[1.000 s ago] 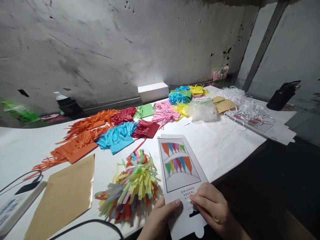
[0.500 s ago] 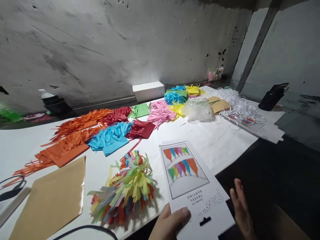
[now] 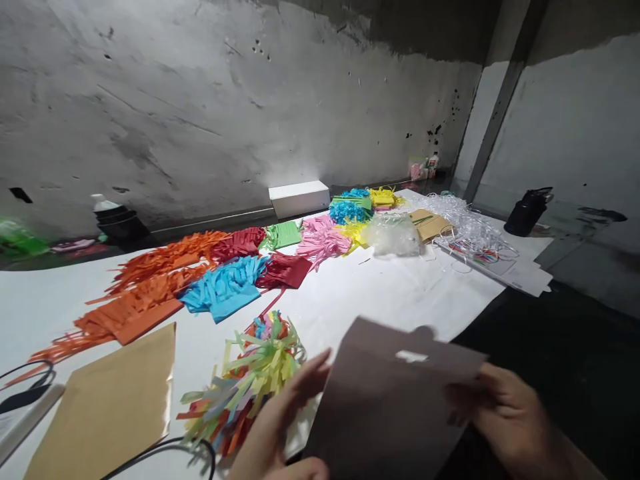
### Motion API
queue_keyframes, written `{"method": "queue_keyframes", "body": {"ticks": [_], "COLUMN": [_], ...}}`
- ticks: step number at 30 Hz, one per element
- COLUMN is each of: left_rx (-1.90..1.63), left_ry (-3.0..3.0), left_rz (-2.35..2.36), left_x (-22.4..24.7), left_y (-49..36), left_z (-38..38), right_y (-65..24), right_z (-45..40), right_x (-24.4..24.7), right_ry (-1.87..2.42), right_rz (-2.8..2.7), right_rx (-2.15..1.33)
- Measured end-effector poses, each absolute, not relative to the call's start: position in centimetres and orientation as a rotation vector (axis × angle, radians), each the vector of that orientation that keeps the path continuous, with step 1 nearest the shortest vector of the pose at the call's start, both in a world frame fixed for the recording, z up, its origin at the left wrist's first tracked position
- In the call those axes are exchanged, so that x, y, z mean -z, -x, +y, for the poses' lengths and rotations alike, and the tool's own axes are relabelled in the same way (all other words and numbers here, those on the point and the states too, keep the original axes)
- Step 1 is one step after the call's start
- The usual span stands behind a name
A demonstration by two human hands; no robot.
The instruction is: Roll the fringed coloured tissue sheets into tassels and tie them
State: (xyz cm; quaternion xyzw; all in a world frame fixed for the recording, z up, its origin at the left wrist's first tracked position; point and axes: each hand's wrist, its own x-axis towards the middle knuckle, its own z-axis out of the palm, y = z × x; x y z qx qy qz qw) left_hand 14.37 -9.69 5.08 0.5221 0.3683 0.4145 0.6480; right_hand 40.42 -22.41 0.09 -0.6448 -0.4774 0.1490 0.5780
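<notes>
The big card [image 3: 395,407] has flipped since the last look. Its flag picture faced up; now I see a plain grey side, with the little hole at the far end. It is up over the near edge of the white table [image 3: 400,293], right of the tassel pile [image 3: 250,387]. The right hand [image 3: 505,407] was off it and now pinches its right side. The left hand [image 3: 280,427] has let its grip go wide, thumb and fingers spread by the left edge; I can't tell if they touch.
</notes>
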Motion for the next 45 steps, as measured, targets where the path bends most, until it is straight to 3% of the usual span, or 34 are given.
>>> {"method": "queue_keyframes", "body": {"ticks": [3, 7, 10, 17, 23, 26, 28, 30, 33, 35, 39, 42, 45], "left_rx": [-0.614, -0.493, -0.506, -0.478, -0.489, -0.508, -0.545, -0.572, -0.605, -0.610, -0.629, -0.734, -0.832], "left_ry": [-1.054, -1.004, -0.971, -0.822, -0.811, -0.866, -0.910, -0.938, -0.981, -1.020, -1.110, -1.314, -1.535], "left_rz": [0.800, 0.770, 0.740, 0.586, 0.650, 0.681, 0.702, 0.723, 0.702, 0.654, 0.590, 0.635, 0.681], "left_x": [-4.7, -3.0, -1.4, 1.0, 1.3, 1.0, 0.8, 0.5, 0.2, 0.1, -0.2, -0.5, -0.5], "left_y": [-15.2, -15.3, -15.1, -15.0, -15.2, -14.9, -14.7, -14.5, -14.6, -15.0, -15.8, -15.4, -14.6], "left_z": [-8.6, -6.7, -5.9, -5.4, -5.3, -5.0, -4.8, -4.7, -4.8, -5.2, -6.4, -7.0, -7.1], "right_y": [-37.1, -35.7, -35.4, -35.0, -34.5, -36.9, -40.1, -43.8, -46.5, -45.2, -38.5, -34.6, -33.3], "right_z": [-19.1, -17.0, -16.0, -13.3, -13.5, -16.2, -18.7, -21.0, -22.9, -22.6, -18.9, -16.0, -14.7], "right_x": [-0.6, 1.3, 2.1, 0.7, 1.6, 5.7, 9.7, 13.6, 16.0, 14.0, 5.0, -0.1, -1.7], "right_ry": [1.333, 1.366, 1.342, 1.187, 1.150, 1.340, 1.741, 2.135, 2.355, 2.216, 1.559, 1.421, 1.320], "right_rz": [-1.209, -1.176, -1.518, -1.627, -1.423, -0.916, -0.670, -0.764, -1.013, -1.177, -1.659, -1.859, -1.876], "right_rx": [-0.697, -0.064, 0.276, -0.113, -0.009, 0.120, 0.099, -0.115, 0.065, 0.319, 0.645, 0.587, 0.506]}}
